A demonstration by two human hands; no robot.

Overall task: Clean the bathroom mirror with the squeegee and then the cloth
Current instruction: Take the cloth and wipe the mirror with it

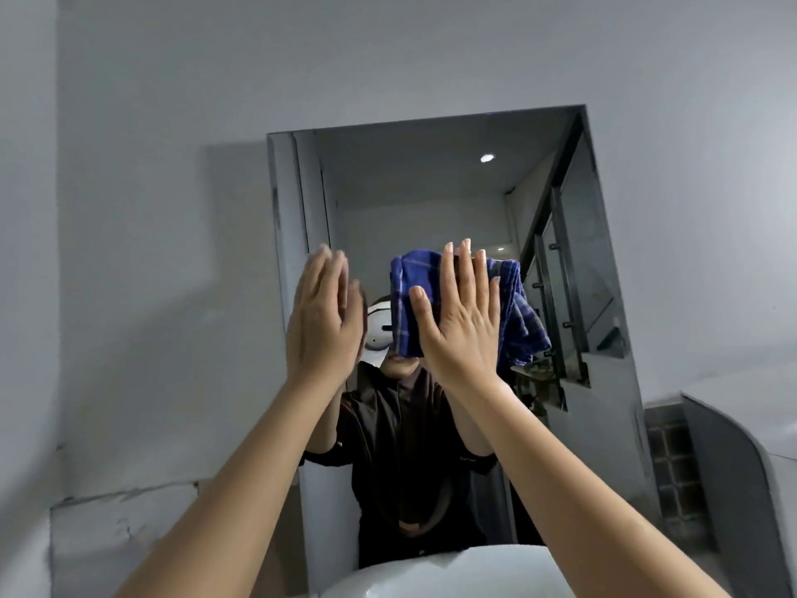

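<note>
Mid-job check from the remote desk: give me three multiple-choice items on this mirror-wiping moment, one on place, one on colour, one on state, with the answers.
1. Where is the cloth?
A. In the basin
B. Pressed against the mirror under the right hand
C. Draped over the left forearm

2. What colour is the cloth?
A. Blue with a pale check
B. Plain yellow
C. Red

3. How is the left hand held?
A. Clenched on a squeegee
B. Gripping the cloth
C. Open and empty, fingers extended, near the mirror's left edge

Answers:
1 B, the flat right palm covers the cloth at mid-mirror.
2 A, blue fabric with lighter lines shows around the fingers.
3 C, nothing is in that hand; whether it touches the glass is unclear.
</note>
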